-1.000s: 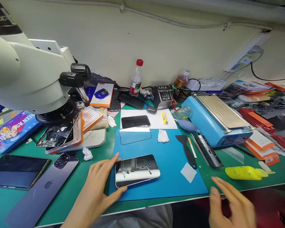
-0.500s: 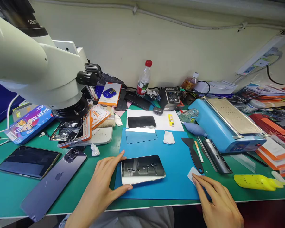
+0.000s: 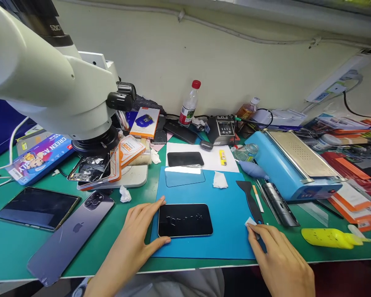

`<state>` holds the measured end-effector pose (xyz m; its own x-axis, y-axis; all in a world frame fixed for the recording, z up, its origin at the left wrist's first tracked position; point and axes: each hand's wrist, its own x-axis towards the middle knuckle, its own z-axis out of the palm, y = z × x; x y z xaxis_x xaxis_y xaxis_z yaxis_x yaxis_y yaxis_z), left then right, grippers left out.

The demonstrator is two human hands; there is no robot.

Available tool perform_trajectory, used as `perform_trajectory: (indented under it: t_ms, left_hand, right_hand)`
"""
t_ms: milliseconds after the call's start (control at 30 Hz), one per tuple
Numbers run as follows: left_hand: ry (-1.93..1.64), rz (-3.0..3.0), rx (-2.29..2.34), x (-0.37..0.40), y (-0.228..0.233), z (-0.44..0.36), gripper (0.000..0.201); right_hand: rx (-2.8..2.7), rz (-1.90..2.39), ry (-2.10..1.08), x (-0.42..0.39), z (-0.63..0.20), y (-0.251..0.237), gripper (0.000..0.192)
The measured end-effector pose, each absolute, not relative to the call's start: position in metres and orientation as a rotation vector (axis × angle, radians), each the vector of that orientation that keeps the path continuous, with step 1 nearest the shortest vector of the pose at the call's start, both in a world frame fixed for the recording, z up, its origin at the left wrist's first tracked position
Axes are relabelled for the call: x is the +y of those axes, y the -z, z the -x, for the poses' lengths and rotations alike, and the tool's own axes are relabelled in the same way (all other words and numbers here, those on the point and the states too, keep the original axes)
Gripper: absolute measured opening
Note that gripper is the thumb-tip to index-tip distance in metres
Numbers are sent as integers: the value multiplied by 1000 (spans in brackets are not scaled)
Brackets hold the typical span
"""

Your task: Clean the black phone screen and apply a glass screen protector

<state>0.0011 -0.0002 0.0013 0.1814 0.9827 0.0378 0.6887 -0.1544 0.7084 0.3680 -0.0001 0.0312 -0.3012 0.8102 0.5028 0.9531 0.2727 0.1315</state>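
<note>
A smartphone (image 3: 185,227) lies flat on the blue mat (image 3: 227,243), dark screen up, with a line of clear, wet-looking squiggles across it. My left hand (image 3: 136,233) holds its left end, index finger at the upper corner and thumb at the lower one. Over the mat's right edge, my right hand (image 3: 276,255) pinches a small white wipe (image 3: 250,221) between thumb and fingers, beside the black scraper (image 3: 251,200). Behind the phone rests a clear glass panel with a black border (image 3: 185,177). A crumpled white tissue (image 3: 220,180) sits to the panel's right.
A microscope (image 3: 80,95) overhangs the left side. Near it lie a purple phone (image 3: 71,237) and a dark tablet-like device (image 3: 38,207). A blue heating machine (image 3: 284,173), a yellow bottle (image 3: 327,238) and a blue air blower (image 3: 252,169) occupy the right.
The phone has gone from slightly tilted to flat and straighter, and its bright reflection is gone. My right hand has shifted slightly, still pinching the wipe. The view has moved a little.
</note>
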Motion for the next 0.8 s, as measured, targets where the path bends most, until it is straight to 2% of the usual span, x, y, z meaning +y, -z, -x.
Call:
perform_trajectory:
  t_ms: [67,200,433,800]
  left_hand:
    - [-692,-1908,1567,0,-1,-1,92]
    - [-696,-1913,1570,1,-1,0,93]
    - [-692,-1941,1572,2,2,1,92]
    - [-692,-1957,1571,2,2,-1,96]
  right_hand:
    - [-2127,1601,580,1,-361,-31,45]
    - [-1932,1416,363,2,-329,-31,15]
    - [-1970,1235,202,10,-281,-27,24]
    - [-2182,1146,32,26,-282,-31,20]
